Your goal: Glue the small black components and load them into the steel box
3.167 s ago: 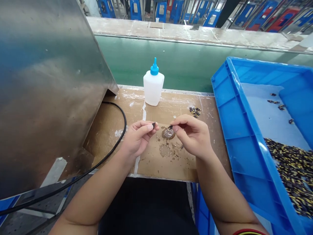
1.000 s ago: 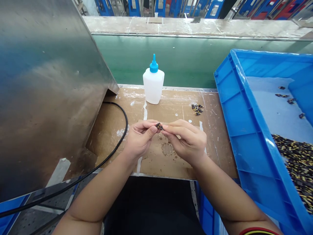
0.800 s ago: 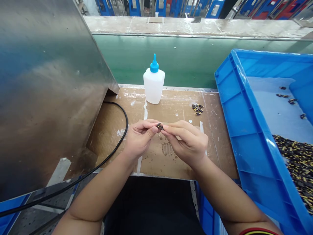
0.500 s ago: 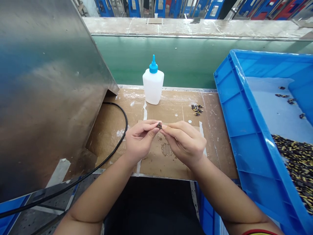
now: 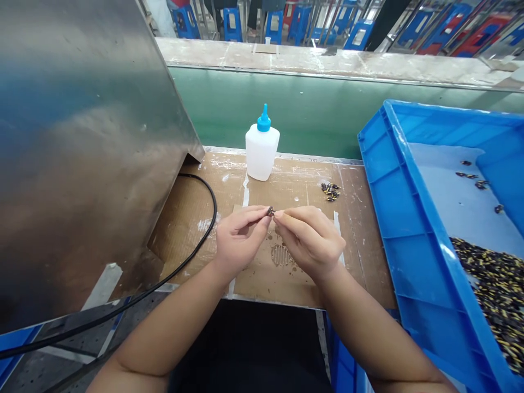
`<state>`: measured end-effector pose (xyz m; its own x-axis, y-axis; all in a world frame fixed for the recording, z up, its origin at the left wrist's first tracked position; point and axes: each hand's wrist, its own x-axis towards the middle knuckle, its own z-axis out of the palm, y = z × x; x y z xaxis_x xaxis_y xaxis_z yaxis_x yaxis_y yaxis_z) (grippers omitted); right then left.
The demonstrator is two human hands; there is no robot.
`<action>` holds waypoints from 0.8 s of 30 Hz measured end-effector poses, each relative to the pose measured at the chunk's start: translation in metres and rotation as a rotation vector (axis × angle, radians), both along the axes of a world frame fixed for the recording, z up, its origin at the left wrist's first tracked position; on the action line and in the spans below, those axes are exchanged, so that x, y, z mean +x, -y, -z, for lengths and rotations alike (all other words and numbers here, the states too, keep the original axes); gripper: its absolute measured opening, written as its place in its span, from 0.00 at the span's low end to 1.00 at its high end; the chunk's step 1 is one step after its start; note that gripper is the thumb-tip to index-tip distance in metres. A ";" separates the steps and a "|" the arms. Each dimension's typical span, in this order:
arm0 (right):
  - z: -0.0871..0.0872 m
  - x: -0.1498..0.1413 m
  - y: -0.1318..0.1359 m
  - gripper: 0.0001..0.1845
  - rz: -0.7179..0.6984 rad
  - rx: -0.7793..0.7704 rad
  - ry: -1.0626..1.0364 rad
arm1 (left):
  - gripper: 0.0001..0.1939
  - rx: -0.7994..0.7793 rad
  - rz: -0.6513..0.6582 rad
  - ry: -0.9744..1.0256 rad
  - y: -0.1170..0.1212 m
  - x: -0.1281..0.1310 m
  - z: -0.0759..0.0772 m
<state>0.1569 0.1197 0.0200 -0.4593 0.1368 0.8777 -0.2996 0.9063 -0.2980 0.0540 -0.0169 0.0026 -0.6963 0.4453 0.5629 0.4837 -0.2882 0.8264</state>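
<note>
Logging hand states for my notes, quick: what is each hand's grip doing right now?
Left hand: closed, pinching a small black-and-yellow part.
Right hand: closed, fingertips pressed against the same part.

pinched part (image 5: 270,211): too small to identify | blue crate (image 5: 399,245): cut off right

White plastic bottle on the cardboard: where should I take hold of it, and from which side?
Take the white plastic body around its flat sides, not the narrow blue nozzle, coming from the front. It stands upright at the back edge of the cardboard, the green panel behind it, and the wide body should give the steadier hold.
</note>
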 end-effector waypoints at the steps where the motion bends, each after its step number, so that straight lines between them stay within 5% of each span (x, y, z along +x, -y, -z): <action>1: 0.000 0.000 0.001 0.18 0.000 -0.001 -0.006 | 0.10 -0.019 -0.021 -0.026 0.000 0.000 0.000; 9: 0.000 0.000 0.005 0.13 -0.024 -0.016 -0.032 | 0.09 -0.068 -0.133 -0.173 0.003 0.001 0.005; 24: 0.000 0.002 0.004 0.19 -0.041 0.031 -0.043 | 0.09 -0.083 -0.090 -0.135 0.004 0.003 0.001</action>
